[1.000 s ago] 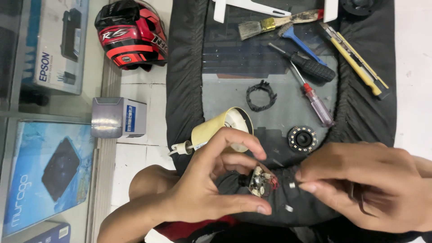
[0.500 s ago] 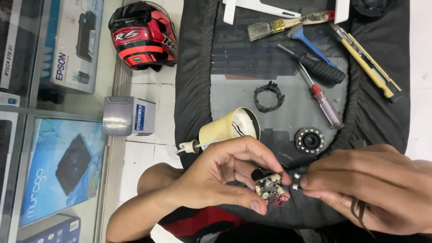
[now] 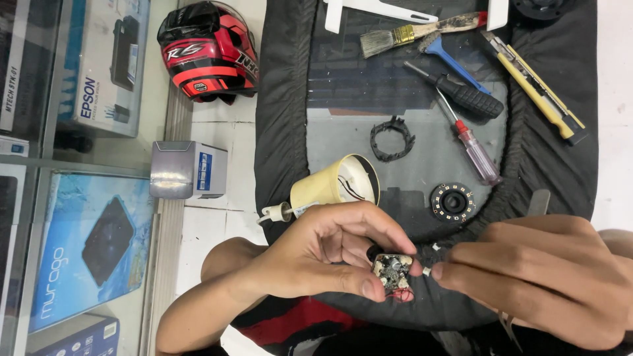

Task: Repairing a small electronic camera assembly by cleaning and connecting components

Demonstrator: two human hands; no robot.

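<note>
Your left hand (image 3: 316, 264) pinches a small round circuit board bristling with components (image 3: 391, 271); your right hand (image 3: 547, 283) grips its tiny white tip (image 3: 427, 271).

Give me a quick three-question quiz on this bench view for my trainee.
1. True or false: the left hand pinches a small circuit board.
2. Which tool lies nearest the round LED ring: A) paintbrush, B) red-handled screwdriver, C) yellow utility knife?
3. Fill in: the cream lamp housing lies on its ____.

Key:
1. True; the right hand meets the board's edge.
2. B.
3. Side, open end toward the black ring-shaped part.
</note>
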